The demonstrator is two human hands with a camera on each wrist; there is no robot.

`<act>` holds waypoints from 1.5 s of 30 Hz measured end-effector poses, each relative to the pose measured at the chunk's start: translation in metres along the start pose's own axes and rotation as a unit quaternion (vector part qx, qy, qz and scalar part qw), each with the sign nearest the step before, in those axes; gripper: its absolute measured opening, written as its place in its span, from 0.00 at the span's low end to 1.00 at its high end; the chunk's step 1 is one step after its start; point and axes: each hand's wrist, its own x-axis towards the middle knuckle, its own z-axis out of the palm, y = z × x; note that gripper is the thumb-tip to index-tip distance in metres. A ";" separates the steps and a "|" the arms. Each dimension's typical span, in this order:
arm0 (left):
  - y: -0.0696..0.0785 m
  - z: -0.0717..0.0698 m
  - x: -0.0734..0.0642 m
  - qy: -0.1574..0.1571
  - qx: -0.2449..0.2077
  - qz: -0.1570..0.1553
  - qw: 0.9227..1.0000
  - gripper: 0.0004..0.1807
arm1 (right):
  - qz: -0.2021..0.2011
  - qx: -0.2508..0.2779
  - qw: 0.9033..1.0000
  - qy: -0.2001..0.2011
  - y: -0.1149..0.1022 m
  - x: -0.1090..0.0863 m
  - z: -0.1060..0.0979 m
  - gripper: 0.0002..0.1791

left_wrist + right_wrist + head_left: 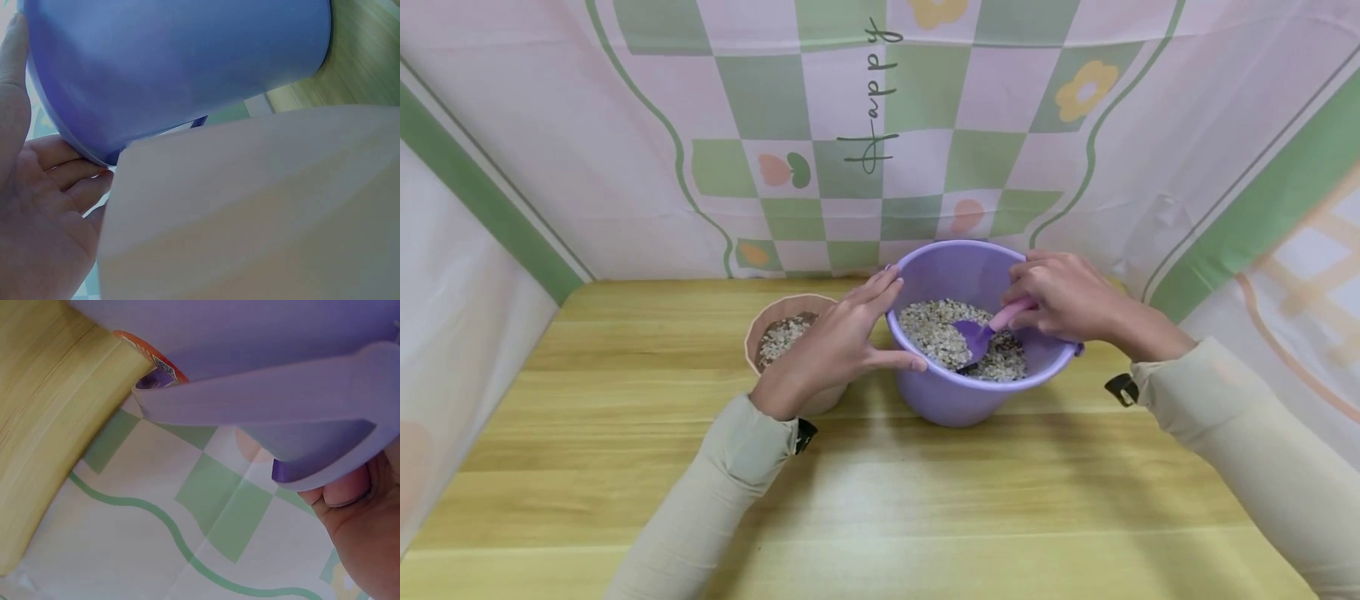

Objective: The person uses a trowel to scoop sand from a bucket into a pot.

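Purple bucket (932, 404), scoop (976, 337) in gravel (928, 325), pot (775, 315) with gravel (781, 337)

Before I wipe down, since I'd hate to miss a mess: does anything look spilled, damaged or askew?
No spill shows on the wooden table, and the purple bucket and pink pot show no visible damage. One oddity: on the backdrop, the printed word "Happy" runs sideways, reading bottom to top.

A light yellow-brown, wood-grained tabletop (625, 475) has a pale fabric backdrop (925, 158) along its far edge, printed with green checks, dark sideways "Happy" lettering (872, 98) and a yellow flower (1086, 90). One solid green band (482, 183) meets the tabletop's far-left corner; another green band (1247, 217) descends near the far-right corner, beside a pale-orange lattice print (1337, 229).
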 end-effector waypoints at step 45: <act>0.000 -0.002 -0.001 -0.003 -0.007 -0.005 1.000 0.60 | 0.009 0.052 0.998 0.031 -0.001 -0.001 0.002 0.13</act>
